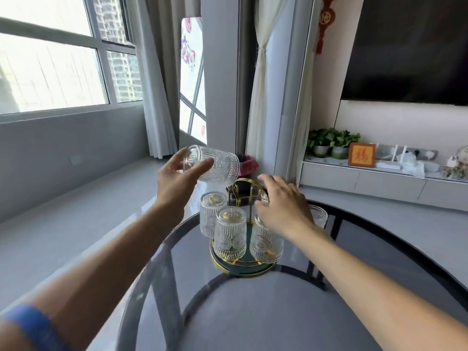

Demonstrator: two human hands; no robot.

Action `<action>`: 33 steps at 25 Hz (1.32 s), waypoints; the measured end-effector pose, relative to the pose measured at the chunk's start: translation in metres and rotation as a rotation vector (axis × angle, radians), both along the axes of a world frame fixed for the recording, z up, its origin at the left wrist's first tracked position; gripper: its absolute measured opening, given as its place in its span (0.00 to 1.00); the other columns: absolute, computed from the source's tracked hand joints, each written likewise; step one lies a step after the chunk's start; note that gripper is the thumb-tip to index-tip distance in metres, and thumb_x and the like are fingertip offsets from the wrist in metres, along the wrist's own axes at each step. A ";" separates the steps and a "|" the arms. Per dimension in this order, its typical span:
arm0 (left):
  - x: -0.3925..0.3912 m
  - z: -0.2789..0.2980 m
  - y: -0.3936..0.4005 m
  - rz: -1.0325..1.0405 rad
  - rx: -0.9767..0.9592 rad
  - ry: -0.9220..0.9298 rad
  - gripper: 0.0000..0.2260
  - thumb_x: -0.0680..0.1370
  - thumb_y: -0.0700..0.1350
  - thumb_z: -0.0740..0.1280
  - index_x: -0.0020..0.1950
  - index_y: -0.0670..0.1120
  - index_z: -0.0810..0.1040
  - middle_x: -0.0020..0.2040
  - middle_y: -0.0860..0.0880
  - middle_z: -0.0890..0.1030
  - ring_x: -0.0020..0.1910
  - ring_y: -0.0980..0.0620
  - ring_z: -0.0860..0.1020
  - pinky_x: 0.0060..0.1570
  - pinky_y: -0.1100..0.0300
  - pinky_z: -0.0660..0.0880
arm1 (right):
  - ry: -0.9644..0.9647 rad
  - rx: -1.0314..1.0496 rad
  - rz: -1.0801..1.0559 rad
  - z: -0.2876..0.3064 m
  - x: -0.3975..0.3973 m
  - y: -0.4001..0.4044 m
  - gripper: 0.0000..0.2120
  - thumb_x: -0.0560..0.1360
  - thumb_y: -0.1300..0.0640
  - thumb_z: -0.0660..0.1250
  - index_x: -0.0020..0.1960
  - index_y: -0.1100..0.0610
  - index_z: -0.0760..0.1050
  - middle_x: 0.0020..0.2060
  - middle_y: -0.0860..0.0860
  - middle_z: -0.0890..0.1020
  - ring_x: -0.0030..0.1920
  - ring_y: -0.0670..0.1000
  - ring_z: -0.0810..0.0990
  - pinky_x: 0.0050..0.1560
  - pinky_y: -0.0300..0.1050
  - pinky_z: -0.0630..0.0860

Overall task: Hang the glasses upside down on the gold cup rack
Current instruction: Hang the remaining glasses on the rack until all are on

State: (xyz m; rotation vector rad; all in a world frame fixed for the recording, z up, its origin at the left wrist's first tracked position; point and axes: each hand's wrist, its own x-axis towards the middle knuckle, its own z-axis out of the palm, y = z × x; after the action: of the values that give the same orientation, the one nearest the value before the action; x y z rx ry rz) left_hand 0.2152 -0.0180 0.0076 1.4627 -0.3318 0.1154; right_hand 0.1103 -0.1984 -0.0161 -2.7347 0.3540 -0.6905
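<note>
The gold cup rack with a dark green round base stands on the round glass table. Three ribbed clear glasses hang on it upside down: one at back left, one at front, one at front right. My left hand holds another ribbed glass tilted on its side, above and left of the rack's top. My right hand covers a glass at the rack's right side, fingers curled around it. Another glass shows behind my right wrist.
The table's dark rim curves close to the rack on the left. Behind it are grey floor, a small bin with a pink liner, curtains, and a low white cabinet with plants and ornaments at right.
</note>
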 end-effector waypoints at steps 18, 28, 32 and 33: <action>0.099 -0.024 -0.085 -0.095 0.645 -0.020 0.35 0.64 0.41 0.82 0.69 0.47 0.75 0.67 0.44 0.78 0.55 0.53 0.74 0.56 0.63 0.67 | -0.284 0.065 0.008 -0.023 0.045 -0.021 0.12 0.78 0.49 0.62 0.53 0.49 0.83 0.44 0.52 0.87 0.46 0.59 0.77 0.46 0.50 0.71; 0.115 -0.034 -0.096 -0.184 0.942 0.082 0.31 0.68 0.40 0.79 0.70 0.43 0.74 0.67 0.43 0.77 0.64 0.42 0.75 0.69 0.49 0.69 | -0.281 0.081 0.003 -0.023 0.045 -0.024 0.14 0.77 0.47 0.62 0.58 0.48 0.82 0.50 0.52 0.87 0.51 0.58 0.77 0.51 0.52 0.72; 0.099 -0.033 -0.078 -0.225 0.882 0.059 0.40 0.67 0.39 0.79 0.76 0.46 0.65 0.75 0.42 0.68 0.71 0.41 0.69 0.69 0.51 0.63 | -0.182 0.073 0.003 -0.024 0.043 -0.024 0.17 0.77 0.46 0.62 0.65 0.45 0.77 0.56 0.52 0.85 0.56 0.59 0.76 0.54 0.53 0.71; 0.092 -0.030 -0.069 -0.205 0.801 0.031 0.40 0.68 0.40 0.79 0.76 0.47 0.65 0.76 0.43 0.67 0.72 0.42 0.68 0.69 0.51 0.63 | -0.103 0.085 0.025 -0.024 0.039 -0.028 0.20 0.78 0.45 0.61 0.69 0.44 0.73 0.61 0.52 0.82 0.60 0.59 0.75 0.57 0.54 0.71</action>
State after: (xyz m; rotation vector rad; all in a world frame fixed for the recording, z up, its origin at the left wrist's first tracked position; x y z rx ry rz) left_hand 0.3071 -0.0874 -0.0226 2.2039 -0.5361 -0.2343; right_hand 0.1498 -0.2268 -0.0405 -2.6069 0.3182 -0.7881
